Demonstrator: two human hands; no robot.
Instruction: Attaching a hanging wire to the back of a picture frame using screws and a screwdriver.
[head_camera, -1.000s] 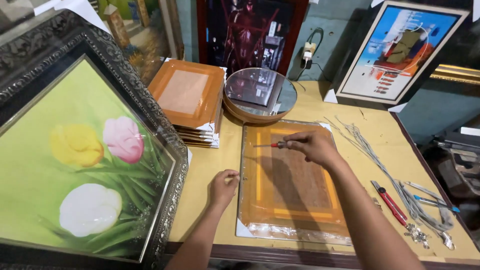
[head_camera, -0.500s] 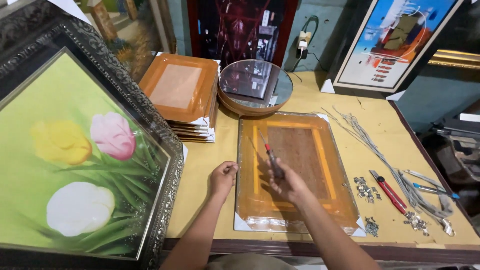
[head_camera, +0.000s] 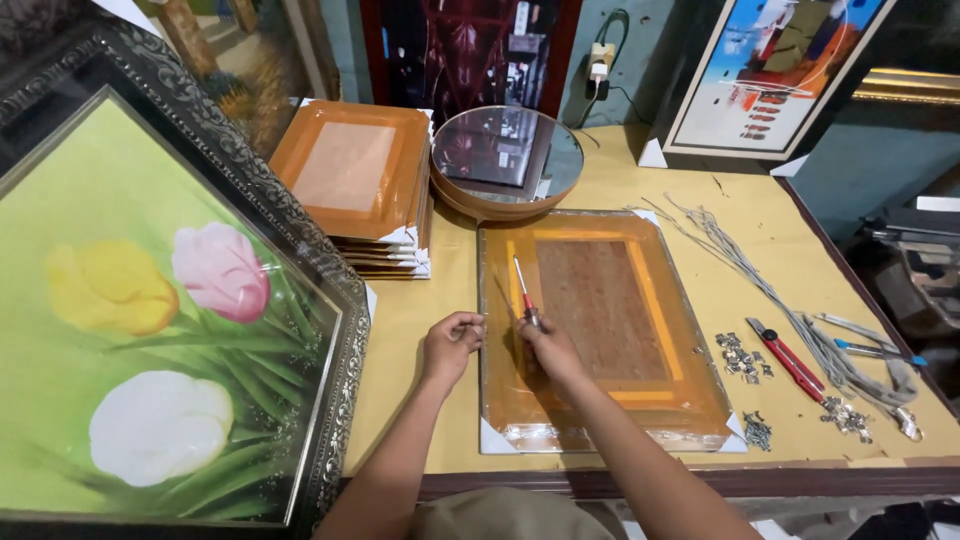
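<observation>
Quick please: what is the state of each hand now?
Left hand: closed, fingers curled at the wrapped frame's left edge.
Right hand: closed, holding a red screwdriver.

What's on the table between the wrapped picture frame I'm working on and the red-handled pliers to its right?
In the head view, a small cluster of metal clips lies on the tabletop between the wrapped frame and the red-handled pliers.

Lying on the surface (head_camera: 600, 185): one wrapped frame (head_camera: 605, 330), one stack of frames (head_camera: 355, 185), one round mirror (head_camera: 505, 160), one red-handled screwdriver (head_camera: 524, 290) being held, two hands working.
</observation>
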